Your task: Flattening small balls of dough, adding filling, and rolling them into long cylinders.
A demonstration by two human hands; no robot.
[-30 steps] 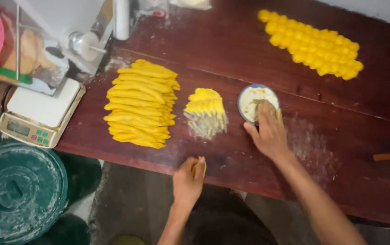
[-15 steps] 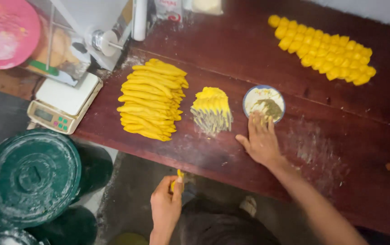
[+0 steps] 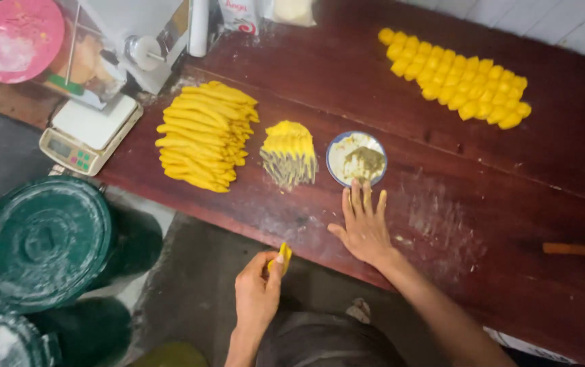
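The surface (image 3: 510, 177) is dark reddish brown, dusted with pale streaks. The pile of long strips (image 3: 204, 136) is bright yellow, as are the rows of small lumps (image 3: 459, 85). The fanned stack (image 3: 289, 153) is yellow at the top and speckled grey-green at its lower ends. The small bowl (image 3: 336, 146) has a blue rim and holds white and olive-green paste. The left hand (image 3: 257, 293) pinches a yellow piece (image 3: 284, 255). The scale (image 3: 88, 132) is white, the lid (image 3: 37, 241) dark green, the disc (image 3: 20, 37) pink.

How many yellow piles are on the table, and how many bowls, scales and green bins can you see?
Piles of yellow dough pieces on the dark wooden table: 3
Small round blue-rimmed bowl of filling: 1
White kitchen scale: 1
Round dark green lidded bins: 2
Total: 7
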